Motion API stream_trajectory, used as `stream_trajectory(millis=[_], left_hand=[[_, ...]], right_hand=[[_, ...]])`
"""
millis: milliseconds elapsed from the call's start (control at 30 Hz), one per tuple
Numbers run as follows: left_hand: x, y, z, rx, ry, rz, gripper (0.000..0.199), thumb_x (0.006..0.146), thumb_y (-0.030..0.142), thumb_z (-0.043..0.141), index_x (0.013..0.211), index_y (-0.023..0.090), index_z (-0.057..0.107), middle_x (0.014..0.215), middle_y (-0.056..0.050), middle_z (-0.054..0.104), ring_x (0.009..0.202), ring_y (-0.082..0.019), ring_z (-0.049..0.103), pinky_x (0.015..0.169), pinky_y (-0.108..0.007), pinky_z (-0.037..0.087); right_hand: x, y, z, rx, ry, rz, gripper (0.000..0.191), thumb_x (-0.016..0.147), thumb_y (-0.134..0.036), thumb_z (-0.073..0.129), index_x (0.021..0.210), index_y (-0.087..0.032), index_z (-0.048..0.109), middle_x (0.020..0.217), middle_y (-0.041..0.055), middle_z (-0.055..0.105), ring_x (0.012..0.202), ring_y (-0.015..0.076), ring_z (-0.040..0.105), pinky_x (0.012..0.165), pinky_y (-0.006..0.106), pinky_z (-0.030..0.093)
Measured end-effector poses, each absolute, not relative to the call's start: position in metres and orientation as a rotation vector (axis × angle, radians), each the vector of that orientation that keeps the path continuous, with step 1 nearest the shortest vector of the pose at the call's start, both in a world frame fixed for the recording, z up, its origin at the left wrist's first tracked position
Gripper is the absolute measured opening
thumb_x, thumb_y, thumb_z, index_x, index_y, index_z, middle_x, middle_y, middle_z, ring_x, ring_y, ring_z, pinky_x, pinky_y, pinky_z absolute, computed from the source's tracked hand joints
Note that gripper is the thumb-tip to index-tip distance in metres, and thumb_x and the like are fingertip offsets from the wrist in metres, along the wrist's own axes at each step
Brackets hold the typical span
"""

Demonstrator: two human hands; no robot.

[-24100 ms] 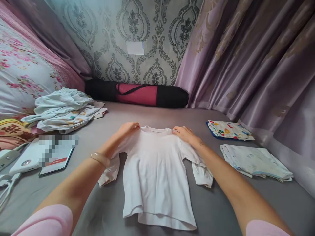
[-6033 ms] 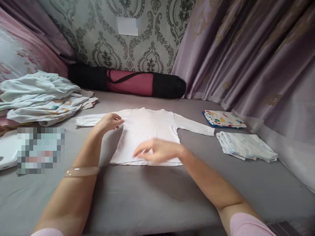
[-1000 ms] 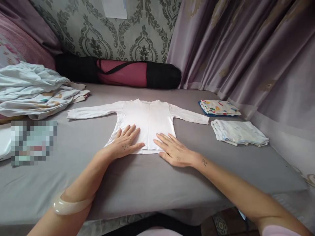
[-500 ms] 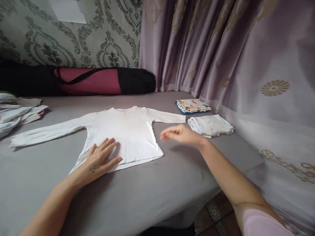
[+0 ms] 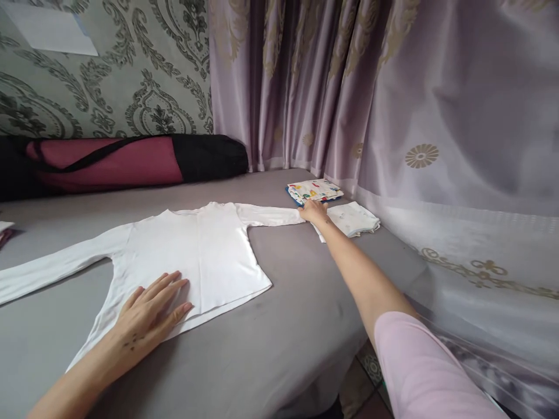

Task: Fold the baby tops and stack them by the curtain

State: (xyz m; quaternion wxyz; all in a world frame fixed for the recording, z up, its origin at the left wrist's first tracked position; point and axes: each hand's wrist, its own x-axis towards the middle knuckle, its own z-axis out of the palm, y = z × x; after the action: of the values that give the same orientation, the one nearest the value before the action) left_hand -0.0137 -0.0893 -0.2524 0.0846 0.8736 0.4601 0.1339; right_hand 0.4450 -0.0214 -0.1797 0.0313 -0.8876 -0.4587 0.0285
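Note:
A white long-sleeved shirt [image 5: 213,256] lies spread flat on the grey-covered surface, its neckline away from me and its hem towards me. My left hand [image 5: 151,314] rests flat on the lower front of the shirt near the hem, with its fingers stretched out. Over at the end of the right sleeve [image 5: 273,216], my right hand [image 5: 315,210] reaches down onto the cuff with thumb and fingers apart; the fingertips are partly hidden. Just beyond it lies a folded stack of colourful printed cloth [image 5: 317,189]. Beside it is a folded pile of white clothes [image 5: 356,218].
A black and maroon long bag [image 5: 109,163] lies along the wallpapered wall. Lilac curtains [image 5: 288,87] hang at the back and right, down to the edge of the grey sheet [image 5: 301,320]. Part of a clothes pile [image 5: 5,233] shows at the left edge.
My right hand has moved forward from beside the shirt to the right cuff. My left hand stays on the shirt. The view has turned to the right.

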Motion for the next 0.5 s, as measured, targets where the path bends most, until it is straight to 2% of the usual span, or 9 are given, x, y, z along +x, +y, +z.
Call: stream_trajectory(millis=[100, 200, 333, 433, 500], left_hand=[[-0.011, -0.093, -0.250, 2.587, 1.384, 0.408, 0.053, 0.093, 0.057, 0.033, 0.134, 0.033, 0.055, 0.150, -0.002, 0.049, 0.141, -0.027, 0.040, 0.118, -0.048, 0.028], [-0.010, -0.092, -0.249, 2.597, 1.378, 0.400, 0.052, 0.093, 0.057, 0.034, 0.132, 0.033, 0.057, 0.149, -0.002, 0.050, 0.140, -0.027, 0.042, 0.117, -0.047, 0.030], [-0.010, -0.091, -0.249, 2.608, 1.386, 0.413, 0.052, 0.093, 0.057, 0.034, 0.132, 0.033, 0.058, 0.148, -0.002, 0.051, 0.140, -0.028, 0.043, 0.116, -0.047, 0.033], [-0.011, -0.089, -0.252, 2.595, 1.398, 0.403, 0.053, 0.093, 0.057, 0.034, 0.135, 0.033, 0.056, 0.149, -0.002, 0.050, 0.140, -0.027, 0.042, 0.117, -0.046, 0.031], [-0.012, -0.087, -0.256, 2.586, 1.383, 0.380, 0.054, 0.092, 0.058, 0.035, 0.136, 0.033, 0.056, 0.150, -0.001, 0.049, 0.141, -0.027, 0.041, 0.117, -0.046, 0.031]], right_hand=[[0.436, -0.017, -0.185, -2.773, -1.395, 0.053, 0.041, 0.089, -0.028, 0.054, 0.125, -0.011, 0.064, 0.133, 0.0214, 0.059, 0.129, 0.0322, 0.048, 0.107, 0.047, 0.027], [0.432, -0.012, -0.189, -2.760, -1.357, 0.082, 0.043, 0.084, -0.018, 0.055, 0.126, -0.012, 0.064, 0.136, 0.0206, 0.057, 0.133, 0.0317, 0.045, 0.110, 0.048, 0.025], [0.432, -0.008, -0.187, -2.668, -1.308, 0.139, 0.044, 0.078, -0.012, 0.058, 0.121, -0.011, 0.067, 0.129, 0.0210, 0.062, 0.130, 0.0322, 0.049, 0.108, 0.046, 0.031], [0.436, -0.005, -0.181, -2.559, -1.258, 0.214, 0.036, 0.077, -0.016, 0.059, 0.110, -0.010, 0.072, 0.113, 0.0199, 0.070, 0.113, 0.0307, 0.062, 0.094, 0.037, 0.046], [0.437, -0.001, -0.178, -2.350, -1.119, 0.329, 0.028, 0.077, -0.020, 0.058, 0.098, -0.012, 0.074, 0.093, 0.0147, 0.074, 0.096, 0.0270, 0.068, 0.079, 0.031, 0.051]])
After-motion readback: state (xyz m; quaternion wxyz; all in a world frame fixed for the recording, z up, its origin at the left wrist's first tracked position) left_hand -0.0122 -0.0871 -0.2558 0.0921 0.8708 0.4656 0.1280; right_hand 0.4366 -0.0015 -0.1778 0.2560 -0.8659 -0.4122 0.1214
